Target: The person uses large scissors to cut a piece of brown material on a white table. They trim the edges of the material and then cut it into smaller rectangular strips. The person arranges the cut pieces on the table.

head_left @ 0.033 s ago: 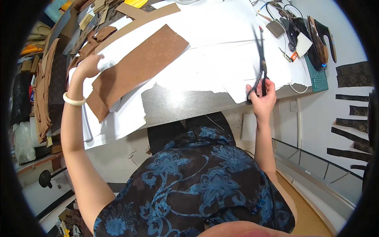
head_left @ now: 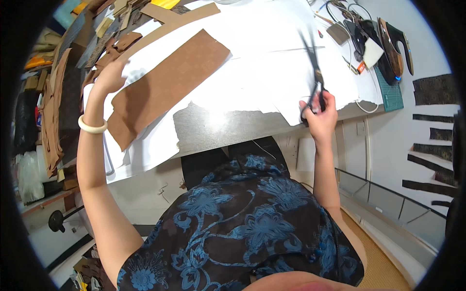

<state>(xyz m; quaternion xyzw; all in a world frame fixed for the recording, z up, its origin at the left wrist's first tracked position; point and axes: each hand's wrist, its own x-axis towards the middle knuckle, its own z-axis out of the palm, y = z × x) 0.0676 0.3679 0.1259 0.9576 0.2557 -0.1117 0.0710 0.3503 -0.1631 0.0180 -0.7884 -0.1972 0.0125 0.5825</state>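
Note:
My right hand [head_left: 320, 116] grips black-handled scissors [head_left: 314, 63] over white paper [head_left: 262, 77]; their blades point away from me, slightly apart and blurred. My left hand [head_left: 109, 77], a cream bangle [head_left: 92, 124] on its wrist, hovers at or just beside the upper left of a long brown patterned piece [head_left: 174, 80]; its fingers are smeared, so whether it touches or holds anything is unclear. The brown piece lies diagonally on the paper, with another brown layer [head_left: 121, 133] under its lower left end.
Brown strips [head_left: 184, 14] and scraps line the back left, beside crowded shelves [head_left: 39, 82]. At right are cables and tools, an iron [head_left: 388, 48] and a green cutting mat [head_left: 391, 97]. Dark cut strips [head_left: 427, 121] hang on the right wall. The grey table edge [head_left: 218, 138] runs before me.
The scissor tips have swung left and their blades look further apart. My left hand has shifted slightly upward.

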